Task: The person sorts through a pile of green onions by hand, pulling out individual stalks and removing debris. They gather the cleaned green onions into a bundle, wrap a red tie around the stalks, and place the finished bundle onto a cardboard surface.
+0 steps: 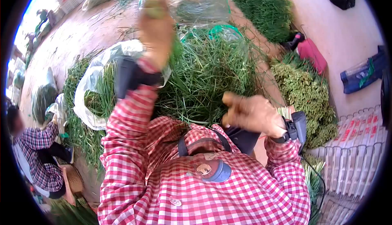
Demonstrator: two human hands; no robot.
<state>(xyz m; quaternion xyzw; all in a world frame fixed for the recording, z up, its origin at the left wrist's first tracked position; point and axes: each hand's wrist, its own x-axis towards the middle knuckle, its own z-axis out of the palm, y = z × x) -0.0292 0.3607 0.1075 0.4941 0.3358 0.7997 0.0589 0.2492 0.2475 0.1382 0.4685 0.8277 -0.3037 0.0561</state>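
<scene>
My left hand (156, 31) is raised high and blurred, closed on a thin bunch of green chive-like stalks (176, 49) that trail down from it. My right hand (251, 113) is low near my chest, fingers curled, at the near edge of the big heap of green stalks (208, 78); whether it grips any stalks is unclear. Both wrists carry black strapped devices, the left one (128, 76) and the right one (297, 128). My red checked shirt fills the lower view.
Clear plastic bags (202, 4) of greens lie beyond the heap, another bag (92, 86) to the left. A pile of budded greens (304, 92) lies right, with white crates (355, 151) beside it. Another person in a checked shirt (34, 155) sits at the left.
</scene>
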